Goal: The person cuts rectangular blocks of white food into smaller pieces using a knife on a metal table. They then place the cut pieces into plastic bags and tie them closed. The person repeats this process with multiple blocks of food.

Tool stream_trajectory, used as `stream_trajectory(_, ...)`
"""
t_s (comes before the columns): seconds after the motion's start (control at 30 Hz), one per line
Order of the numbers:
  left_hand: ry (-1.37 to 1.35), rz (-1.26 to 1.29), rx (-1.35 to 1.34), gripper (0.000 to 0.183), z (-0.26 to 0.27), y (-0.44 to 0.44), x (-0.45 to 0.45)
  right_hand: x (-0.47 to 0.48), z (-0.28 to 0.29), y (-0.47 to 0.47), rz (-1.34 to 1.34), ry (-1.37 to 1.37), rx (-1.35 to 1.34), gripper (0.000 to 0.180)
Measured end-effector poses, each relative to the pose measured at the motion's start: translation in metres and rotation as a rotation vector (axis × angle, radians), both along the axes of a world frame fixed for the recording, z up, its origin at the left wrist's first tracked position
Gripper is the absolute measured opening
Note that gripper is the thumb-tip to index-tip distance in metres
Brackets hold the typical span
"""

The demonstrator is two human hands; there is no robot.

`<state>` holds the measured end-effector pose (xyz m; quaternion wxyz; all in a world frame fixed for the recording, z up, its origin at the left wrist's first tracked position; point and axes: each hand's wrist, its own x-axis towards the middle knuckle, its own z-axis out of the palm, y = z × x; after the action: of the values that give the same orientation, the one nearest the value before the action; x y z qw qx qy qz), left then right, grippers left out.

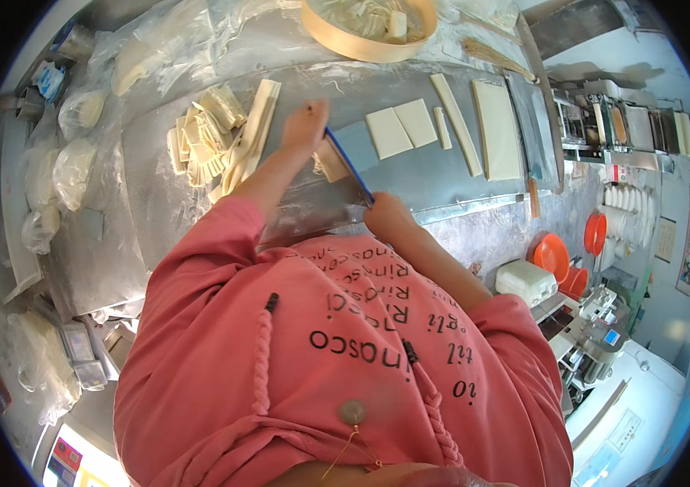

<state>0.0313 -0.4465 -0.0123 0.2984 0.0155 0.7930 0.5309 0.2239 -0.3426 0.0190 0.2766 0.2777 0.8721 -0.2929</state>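
Note:
My left hand (pixel 305 126) grips the far end of a long straight-edged cutter with a blue spine (pixel 348 163). My right hand (pixel 388 212) closes around its near end. The tool stands over the metal worktop, slanting between my two hands. Beside it on the left shows a piece of pale dough sheet (pixel 334 165), partly hidden by the tool. Left of my left arm lie long folded dough strips (pixel 258 131) and a heap of cut dough pieces (pixel 203 143). To the right are two square dough stacks (pixel 388 134), narrow strips (pixel 455 125) and a large rectangular dough sheet (pixel 496 131).
A round wooden-rimmed sieve (pixel 369 52) with dough scraps stands at the back. A straw brush (pixel 497 58) lies right of it. Clear plastic bags (pixel 74 173) line the left side. Orange-red basins (pixel 550 259) and a white jerrycan (pixel 525 282) are at the right.

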Motion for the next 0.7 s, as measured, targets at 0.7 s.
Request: stream_trajectory(0.7,0.689,-0.361,-0.684,0.063,0.016,0.005,0.057,0.091,-0.018,0.489,-0.036,0.249,0.800,0.046)
